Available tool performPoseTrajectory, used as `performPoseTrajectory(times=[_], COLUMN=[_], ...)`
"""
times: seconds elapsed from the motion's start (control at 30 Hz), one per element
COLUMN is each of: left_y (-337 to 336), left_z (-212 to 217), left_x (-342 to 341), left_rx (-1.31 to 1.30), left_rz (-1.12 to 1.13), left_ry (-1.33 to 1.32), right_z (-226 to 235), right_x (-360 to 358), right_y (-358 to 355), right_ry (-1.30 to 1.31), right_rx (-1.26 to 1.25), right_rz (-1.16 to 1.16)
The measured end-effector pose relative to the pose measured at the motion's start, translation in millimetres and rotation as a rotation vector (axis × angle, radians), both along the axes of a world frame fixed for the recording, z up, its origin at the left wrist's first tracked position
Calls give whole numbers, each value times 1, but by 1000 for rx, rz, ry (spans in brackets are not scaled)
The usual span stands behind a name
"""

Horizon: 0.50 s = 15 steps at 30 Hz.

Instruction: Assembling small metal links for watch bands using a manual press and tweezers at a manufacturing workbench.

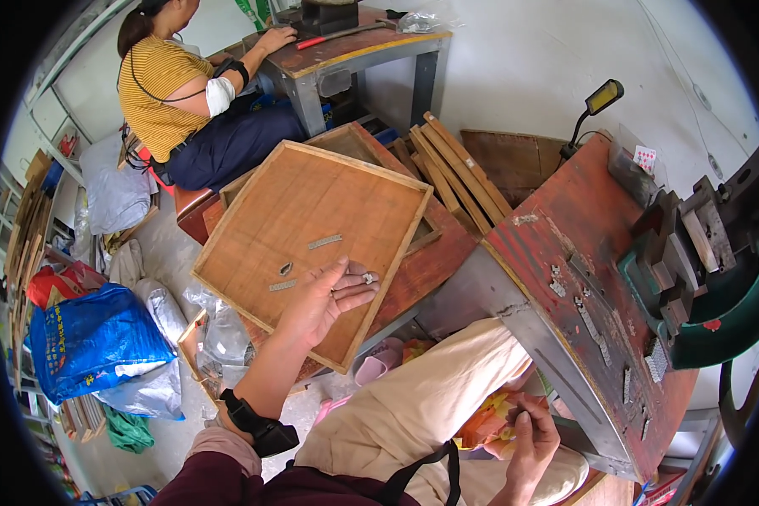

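My left hand (325,297) is over the right side of a shallow wooden tray (253,198), palm turned up and fingers curled. A small grey metal piece (368,277) sits at its fingertips. On the tray's bottom lie two short rows of small grey parts, an upper row (325,241) and a lower row (282,286), with a small dark-rimmed oval piece (286,269) between them. My right hand (531,447) is low over my thigh, beside the red workbench's front edge. Its thumb and fingers are drawn together; what they hold, if anything, I cannot make out.
A red workbench (557,219) at right carries strips of small metal parts (593,329), a green-based press (717,325) and a lamp (603,98). Wooden boards (460,169) lean behind the tray. A co-worker (173,93) sits far left. Bags, including a blue one (101,341), lie left.
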<state>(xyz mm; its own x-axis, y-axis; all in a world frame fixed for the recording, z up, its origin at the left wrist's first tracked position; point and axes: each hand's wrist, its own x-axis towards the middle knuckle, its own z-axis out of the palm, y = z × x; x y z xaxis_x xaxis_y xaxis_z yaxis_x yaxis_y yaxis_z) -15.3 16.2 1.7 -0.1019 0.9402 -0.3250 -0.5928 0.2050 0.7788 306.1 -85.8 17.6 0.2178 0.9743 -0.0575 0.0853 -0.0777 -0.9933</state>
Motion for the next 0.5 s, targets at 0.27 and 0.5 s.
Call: performPoseTrajectory(times=[0.27,0.5], left_y=[0,45], left_z=[-77,-94], left_x=[-30,-61], left_rx=[-139,106], left_rz=[-138,197], left_ry=[401,1606], right_z=[0,1], right_x=[-1,1], right_y=[-1,0], right_ry=[8,-20], right_rx=[-38,-63], right_rz=[6,18])
